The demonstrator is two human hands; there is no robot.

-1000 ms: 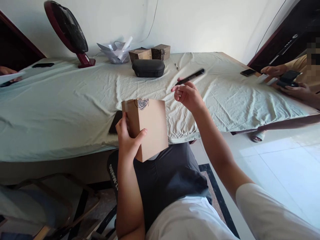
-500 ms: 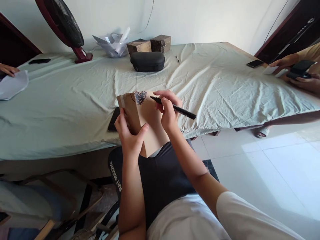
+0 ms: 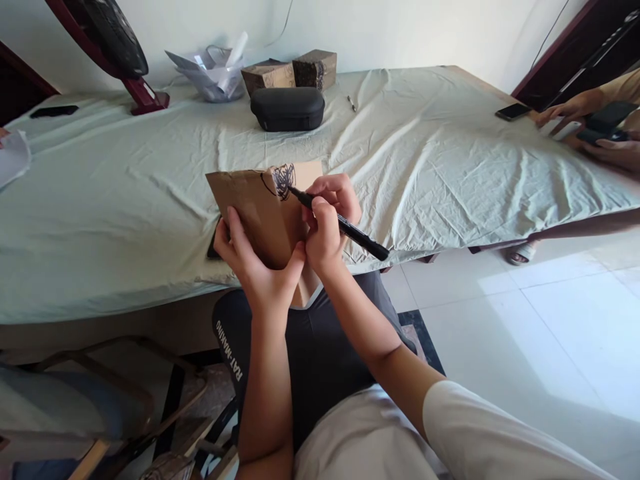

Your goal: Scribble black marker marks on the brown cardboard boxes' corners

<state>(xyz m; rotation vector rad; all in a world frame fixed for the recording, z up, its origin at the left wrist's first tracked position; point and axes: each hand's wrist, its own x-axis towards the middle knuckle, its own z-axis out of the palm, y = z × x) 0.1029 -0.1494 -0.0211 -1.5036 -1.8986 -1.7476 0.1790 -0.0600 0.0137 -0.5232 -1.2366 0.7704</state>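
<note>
A brown cardboard box (image 3: 250, 210) is tilted at the table's front edge, just above my lap. My left hand (image 3: 263, 270) grips it from the near left, fingers spread over one face and thumb along an edge. In my right hand (image 3: 330, 217) is a black marker (image 3: 363, 240), held like a pen. Its tip meets a dark scribble (image 3: 285, 180) near the box's top corner, and a curved line runs from the scribble onto the left face. Part of a dark flat object (image 3: 213, 248) shows behind my left hand.
On the cloth-covered table (image 3: 125, 200) stand a black case (image 3: 287, 110), two patterned boxes (image 3: 315, 69), a clear plastic basket (image 3: 215, 77) and a fan (image 3: 147, 100). A pen (image 3: 351, 103) lies behind. At the right, another person's hands (image 3: 575, 110) hold things beside a phone (image 3: 513, 111).
The box has turned so more of its left face shows. The marker tip has moved left onto the scribble. My left hand has shifted with the box, and the view has moved slightly.
</note>
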